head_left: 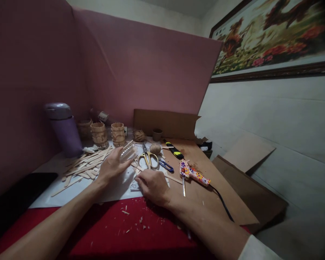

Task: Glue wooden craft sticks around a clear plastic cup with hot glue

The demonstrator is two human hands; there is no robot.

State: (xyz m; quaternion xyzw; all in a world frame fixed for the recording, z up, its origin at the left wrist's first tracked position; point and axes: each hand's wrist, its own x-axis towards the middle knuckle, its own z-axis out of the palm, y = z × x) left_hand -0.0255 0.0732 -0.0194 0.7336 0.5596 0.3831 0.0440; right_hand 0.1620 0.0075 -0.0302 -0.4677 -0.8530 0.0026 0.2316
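My left hand (113,164) is wrapped round a clear plastic cup-like piece (128,152), tilted over the white paper. My right hand (153,186) is closed low over the paper's front edge. Whatever its fingers hold is hidden, though a pale tip shows just above them. Beyond it lie scissors with yellow handles (148,160) and a blue cutter (166,165). Many wooden craft sticks (88,164) are heaped left of my left hand. To the right rests a flower-patterned hot glue gun (193,173) with a glue stick in it.
Two stick-covered cups (118,134) stand at the back, near a purple bottle (65,131). Behind the scissors are twine balls (155,148) and a small dark pot (157,134). A black-and-yellow tool (173,150) lies on cardboard (219,195). Wood scraps dot the red cloth (119,231).
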